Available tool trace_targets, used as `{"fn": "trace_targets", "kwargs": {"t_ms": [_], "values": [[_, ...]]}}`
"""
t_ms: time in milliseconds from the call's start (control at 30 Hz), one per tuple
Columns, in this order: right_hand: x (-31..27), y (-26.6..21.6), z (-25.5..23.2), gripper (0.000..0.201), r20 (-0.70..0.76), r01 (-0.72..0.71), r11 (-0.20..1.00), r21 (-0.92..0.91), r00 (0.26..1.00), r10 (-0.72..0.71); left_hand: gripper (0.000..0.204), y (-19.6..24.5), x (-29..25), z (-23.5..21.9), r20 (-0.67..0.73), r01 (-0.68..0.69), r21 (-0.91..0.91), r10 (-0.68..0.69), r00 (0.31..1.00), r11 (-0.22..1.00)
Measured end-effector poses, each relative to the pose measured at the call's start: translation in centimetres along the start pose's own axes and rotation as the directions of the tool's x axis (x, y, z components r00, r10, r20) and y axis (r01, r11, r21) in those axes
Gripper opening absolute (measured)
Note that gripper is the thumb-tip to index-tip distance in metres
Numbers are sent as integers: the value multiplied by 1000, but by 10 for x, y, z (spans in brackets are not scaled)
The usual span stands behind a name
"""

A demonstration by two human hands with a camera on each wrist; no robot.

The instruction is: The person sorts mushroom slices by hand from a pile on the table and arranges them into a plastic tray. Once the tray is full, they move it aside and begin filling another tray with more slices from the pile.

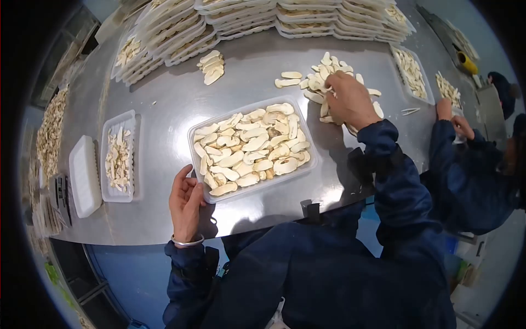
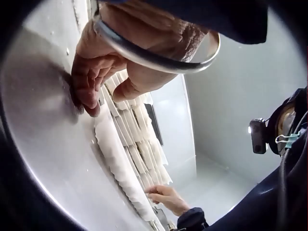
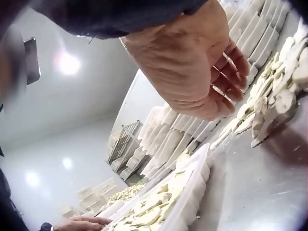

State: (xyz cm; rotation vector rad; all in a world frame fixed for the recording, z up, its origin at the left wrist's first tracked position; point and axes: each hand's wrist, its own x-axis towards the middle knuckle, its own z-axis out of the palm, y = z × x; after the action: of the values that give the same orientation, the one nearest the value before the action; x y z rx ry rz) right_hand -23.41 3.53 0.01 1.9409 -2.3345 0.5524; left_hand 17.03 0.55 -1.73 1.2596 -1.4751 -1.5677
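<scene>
Holding the near-left corner of the clear plastic tray (image 1: 307,143), the left hand (image 1: 185,204) has its thumb against the tray's corner rim and its fingers loosely curled on the steel table (image 1: 164,104); the left wrist view shows the fingertips (image 2: 89,98) bent down onto the metal beside the tray wall, pinching nothing. A metal bangle (image 1: 187,241) circles that wrist.

At about 1 o'clock from the tray, the right hand (image 1: 350,101) lies palm-down over a loose pile of mushroom slices (image 1: 320,74). Its fingers are bent into the slices; whether they pinch one I cannot tell, since the right wrist view shows the fingers (image 3: 231,79) curled above the pile with no slice clearly between them.

The tray sits at the table's middle, right before the person. Its long axis runs roughly from 8 o'clock to 2 o'clock, tilted a little, with the right end farther away. Pale slices fill it in one crowded layer, most lying flat, many with their length along the tray's.

At 9 o'clock stands a narrower tray of small pieces (image 1: 119,159), its long axis running 12 to 6, with an upturned white tray (image 1: 85,175) just beyond it. Stacked trays (image 1: 246,16) line the far edge at 12 o'clock. Another person's hands (image 1: 452,118) work at 3 o'clock.
</scene>
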Motion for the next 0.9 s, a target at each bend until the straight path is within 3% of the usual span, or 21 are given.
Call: {"fn": "trace_targets", "kwargs": {"t_ms": [100, 233, 367, 567, 767, 900], "values": [[11, 21, -4, 11, -51, -20, 999, -40, 999, 18, 48, -3, 7, -2, 40, 6, -27, -5, 999, 1000], [15, 16, -3, 16, 73, -26, 999, -25, 997, 28, 48, -3, 11, -1, 42, 31, -85, -28, 999, 996], [19, 5, 7, 26, 106, -73, 996, -58, 991, 79, 47, 1, 14, -1, 67, 53, -67, -48, 997, 996], [18, 8, 22, 23, -13, 44, 995, -88, 999, -45, 46, 5, 13, 3, 62, 67, -40, -65, 996, 997], [15, 9, 21, 17, -47, 52, 992, -114, 997, -58, 46, 6, 12, 7, 59, 70, -37, -68, 996, 997], [14, 25, 22, 15, -160, -13, 999, -48, 987, 5, 45, 6, 11, 8, 60, 64, -32, -62, 996, 997]]}}
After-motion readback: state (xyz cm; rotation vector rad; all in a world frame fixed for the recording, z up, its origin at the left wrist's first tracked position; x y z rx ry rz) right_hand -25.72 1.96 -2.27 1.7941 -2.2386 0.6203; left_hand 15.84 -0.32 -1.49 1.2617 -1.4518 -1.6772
